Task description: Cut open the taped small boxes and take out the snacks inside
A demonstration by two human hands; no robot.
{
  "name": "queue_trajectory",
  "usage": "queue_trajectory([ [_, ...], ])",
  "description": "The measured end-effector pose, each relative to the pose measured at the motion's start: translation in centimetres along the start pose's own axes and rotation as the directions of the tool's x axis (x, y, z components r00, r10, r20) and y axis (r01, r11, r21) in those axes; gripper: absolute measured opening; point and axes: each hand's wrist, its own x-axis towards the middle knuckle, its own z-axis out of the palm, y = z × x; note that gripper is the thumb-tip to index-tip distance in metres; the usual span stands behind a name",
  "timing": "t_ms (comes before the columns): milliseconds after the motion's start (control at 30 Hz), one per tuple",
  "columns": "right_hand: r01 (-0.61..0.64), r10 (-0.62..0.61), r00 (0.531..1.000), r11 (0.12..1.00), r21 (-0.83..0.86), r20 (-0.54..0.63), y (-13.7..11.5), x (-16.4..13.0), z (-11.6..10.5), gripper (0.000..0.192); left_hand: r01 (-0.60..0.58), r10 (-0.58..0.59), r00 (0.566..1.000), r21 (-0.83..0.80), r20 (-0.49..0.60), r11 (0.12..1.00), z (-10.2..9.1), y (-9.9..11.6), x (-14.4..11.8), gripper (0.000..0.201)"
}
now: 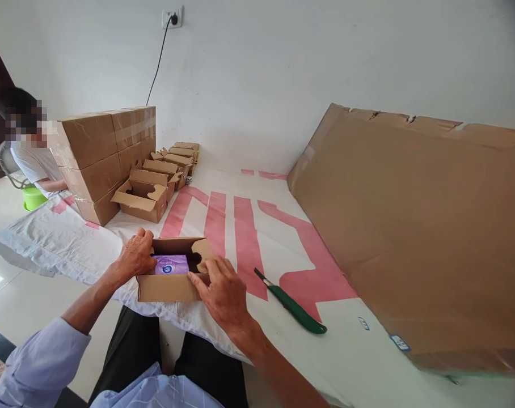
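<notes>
Both hands, left hand [135,256] and right hand [221,289], grip the small carton [170,286] holding a purple packet [171,264].

We grip a small open carton [172,286] with both hands — left hand [135,256], right hand [222,292] — a purple packet [171,264] inside, a green cutter [292,306] nearby.

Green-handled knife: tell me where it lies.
The green-handled knife lies on the white-and-pink sheet, just right of the right hand, left of the big cardboard sheet.
</notes>
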Motion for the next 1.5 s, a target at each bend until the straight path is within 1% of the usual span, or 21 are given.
queue_trajectory([
  [100, -0.069, 0.068, 0.997, 0.996, -0.057, -0.021, -0.5, 1.5, -0.2, 0.027, 0.007, -0.01, 1.0, -0.093, -0.027, 0.996, -0.4, -0.3, 0.2, 0.039],
  [200, -0.155, 0.158, 0.987, 0.984, -0.085, 0.031, -0.1, 2.4, -0.4, 0.036, -0.019, 0.006, 0.999, -0.352, -0.039, 0.936, -1.0, -2.1, 0.3, 0.047],
  [233, -0.177, 0.182, 0.982, 0.98, -0.096, 0.054, 0.2, 2.5, -0.5, 0.037, -0.024, 0.015, 1.0, -0.472, -0.023, 0.881, -1.2, -2.9, 0.2, 0.051],
  [300, -0.198, 0.208, 0.974, 0.975, -0.103, 0.094, 1.1, 2.7, -0.6, 0.036, 0.001, 0.028, 0.999, -0.701, 0.03, 0.713, -1.4, -4.8, -0.2, 0.057],
  [367, -0.209, 0.215, 0.97, 0.976, -0.07, 0.111, 1.9, 2.7, -0.7, 0.036, 0.032, 0.039, 0.997, -0.832, 0.064, 0.555, -1.2, -6.3, -0.8, 0.059],
  [400, -0.216, 0.219, 0.97, 0.976, -0.036, 0.11, 2.3, 2.6, -0.8, 0.035, 0.032, 0.044, 0.997, -0.854, 0.064, 0.518, -0.9, -6.9, -1.1, 0.058],
  [433, -0.225, 0.224, 0.969, 0.974, 0.002, 0.107, 2.5, 2.6, -0.9, 0.034, 0.022, 0.049, 0.997, -0.855, 0.055, 0.518, -0.6, -7.2, -1.5, 0.058],
  [467, -0.24, 0.235, 0.966, 0.97, 0.032, 0.106, 2.6, 2.6, -1.0, 0.033, 0.004, 0.057, 0.997, -0.835, 0.043, 0.55, -0.3, -7.4, -1.8, 0.057],
  [533, -0.276, 0.27, 0.954, 0.961, 0.031, 0.132, 2.3, 2.9, -1.2, 0.041, -0.033, 0.056, 0.998, -0.75, 0.006, 0.66, 0.4, -7.1, -2.3, 0.057],
  [600, -0.296, 0.298, 0.936, 0.954, -0.039, 0.187, 1.7, 3.6, -1.6, 0.051, -0.09, 0.047, 0.995, -0.629, -0.085, 0.772, 1.0, -6.2, -2.6, 0.056],
  [700, -0.288, 0.323, 0.905, 0.944, -0.158, 0.279, 0.5, 4.9, -2.2, 0.051, -0.194, 0.088, 0.963, -0.433, -0.254, 0.88, 1.5, -4.4, -3.0, 0.046],
  [767, -0.269, 0.325, 0.89, 0.941, -0.207, 0.319, -0.1, 5.6, -2.4, 0.048, -0.186, 0.095, 0.959, -0.342, -0.266, 0.921, 1.6, -3.2, -3.4, 0.041],
  [867, -0.216, 0.291, 0.895, 0.946, -0.241, 0.339, -0.4, 6.2, -2.3, 0.044, -0.101, 0.04, 0.978, -0.294, -0.205, 0.951, 1.7, -2.0, -4.0, 0.046],
  [967, -0.21, 0.269, 0.907, 0.956, -0.207, 0.324, 0.1, 6.4, -2.3, 0.042, -0.08, 0.023, 0.984, -0.317, -0.178, 0.945, 1.9, -1.9, -4.4, 0.051],
  [1067, -0.339, 0.311, 0.891, 0.94, 0.029, 0.331, 1.9, 6.5, -3.1, 0.045, -0.113, 0.043, 0.982, -0.394, -0.183, 0.912, 2.5, -2.6, -4.6, 0.062],
  [1133, -0.451, 0.311, 0.854, 0.841, 0.298, 0.416, 3.8, 6.5, -3.9, 0.047, -0.156, 0.077, 0.98, -0.473, -0.183, 0.867, 3.0, -3.3, -4.6, 0.073],
  [1233, -0.562, 0.238, 0.808, 0.59, 0.58, 0.54, 6.6, 6.2, -4.6, 0.043, -0.211, 0.136, 0.976, -0.587, -0.17, 0.782, 3.7, -4.2, -4.7, 0.096],
  [1300, -0.59, 0.209, 0.796, 0.48, 0.649, 0.569, 7.8, 5.8, -4.4, 0.042, -0.24, 0.171, 0.971, -0.64, -0.168, 0.73, 4.2, -4.5, -4.7, 0.11],
  [1367, -0.611, 0.191, 0.782, 0.424, 0.668, 0.594, 8.4, 5.3, -3.4, 0.043, -0.266, 0.197, 0.964, -0.676, -0.179, 0.687, 4.7, -4.5, -4.6, 0.122],
  [1433, -0.618, 0.177, 0.774, 0.422, 0.663, 0.608, 8.7, 4.7, -2.0, 0.046, -0.29, 0.213, 0.957, -0.697, -0.198, 0.656, 5.2, -4.5, -4.5, 0.132],
  [1500, -0.601, 0.21, 0.785, 0.487, 0.634, 0.582, 9.0, 4.2, -0.8, 0.05, -0.308, 0.221, 0.951, -0.706, -0.216, 0.638, 5.5, -4.3, -4.5, 0.14],
])
